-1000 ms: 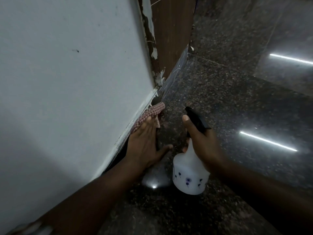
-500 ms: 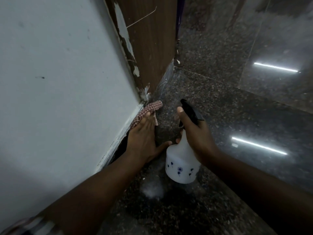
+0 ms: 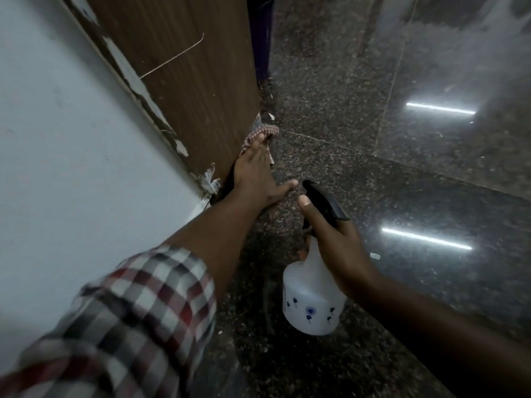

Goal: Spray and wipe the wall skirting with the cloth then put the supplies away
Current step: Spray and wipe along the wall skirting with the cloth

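Note:
My left hand (image 3: 255, 173) lies flat, fingers stretched forward, pressing a red-and-white checked cloth (image 3: 263, 133) against the foot of the brown wooden panel (image 3: 186, 81), low by the floor. Only the cloth's far end shows past my fingertips. My right hand (image 3: 336, 242) grips the neck of a white spray bottle (image 3: 311, 300) with small blue flowers and a black trigger head (image 3: 324, 201); my thumb rests on the head. The bottle hangs tilted just above the floor, to the right of my left forearm. The dark skirting (image 3: 214, 198) peeks out under the white wall.
A white wall (image 3: 71, 153) fills the left, with chipped paint where it meets the wooden panel. Polished dark speckled granite floor (image 3: 373, 139) spreads to the right, reflecting tube lights. A dark upright edge (image 3: 261, 38) stands beyond the panel. My checked sleeve (image 3: 138, 311) is at the lower left.
My left hand has slid the cloth forward along the base, from the white wall's skirting to the foot of the wooden panel. The bottle in my right hand trails behind it.

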